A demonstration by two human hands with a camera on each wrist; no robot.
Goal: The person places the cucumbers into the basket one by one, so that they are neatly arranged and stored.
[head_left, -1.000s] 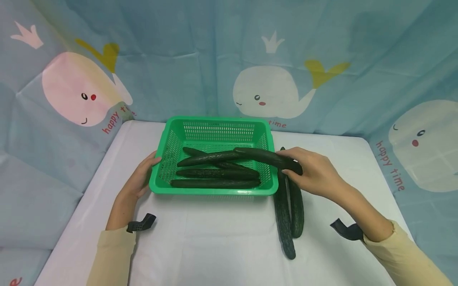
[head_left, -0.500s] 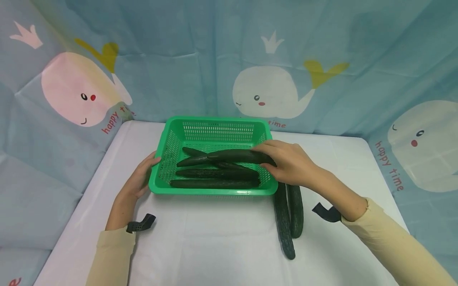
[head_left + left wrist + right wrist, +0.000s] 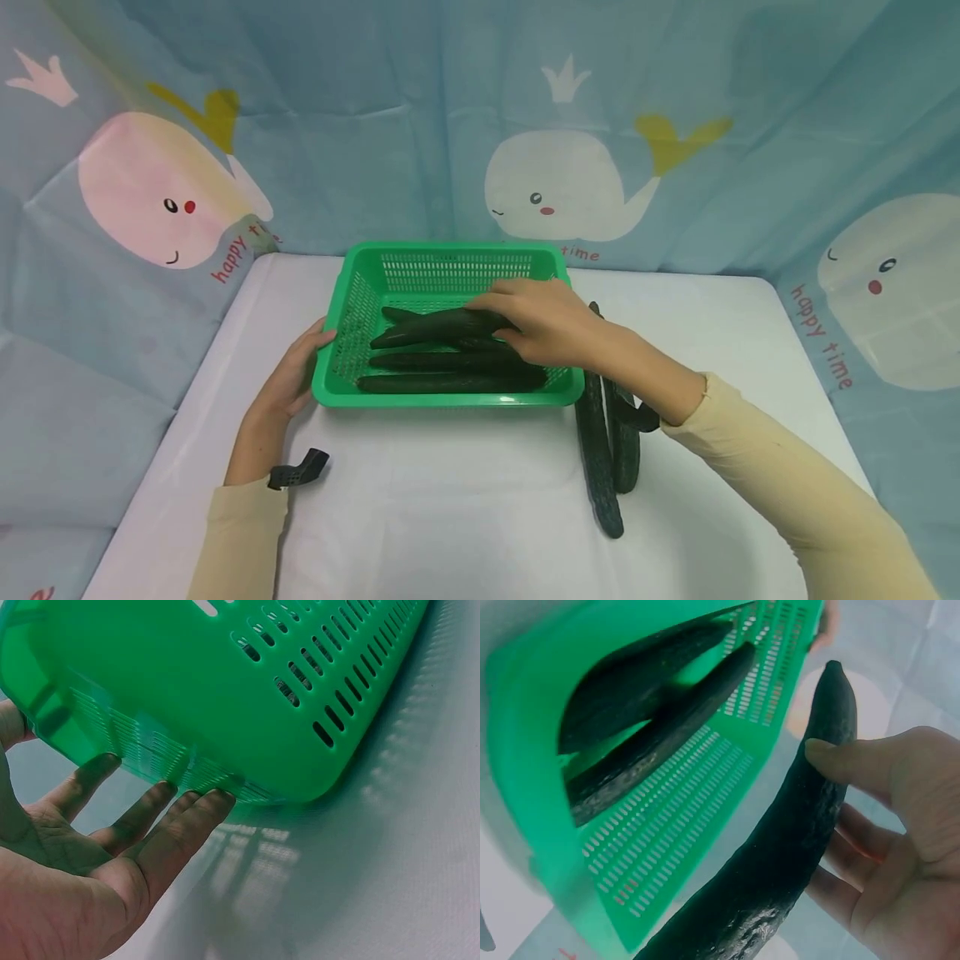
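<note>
My right hand (image 3: 543,321) is over the right half of a green plastic basket (image 3: 450,400). It grips a dark green cucumber (image 3: 772,847), thumb on one side and fingers on the other in the right wrist view. Below that cucumber, several more lie in the basket, among them a front cucumber (image 3: 442,383) along the near wall. At the basket's left end, my left hand (image 3: 296,371) holds the rim. The left wrist view has its fingertips (image 3: 217,799) against the outer wall, the thumb up at the rim. The hand hides part of the held cucumber in the head view.
Right of the basket, a long cucumber (image 3: 597,458) and a shorter cucumber (image 3: 626,458) lie side by side on the white tablecloth (image 3: 450,500), partly under the right forearm. Behind the table hangs a blue curtain (image 3: 420,167) printed with whales.
My right hand has moved left with the cucumber, from beyond the basket's right rim to above its inside. The left hand stays at the rim. The view has shifted slightly.
</note>
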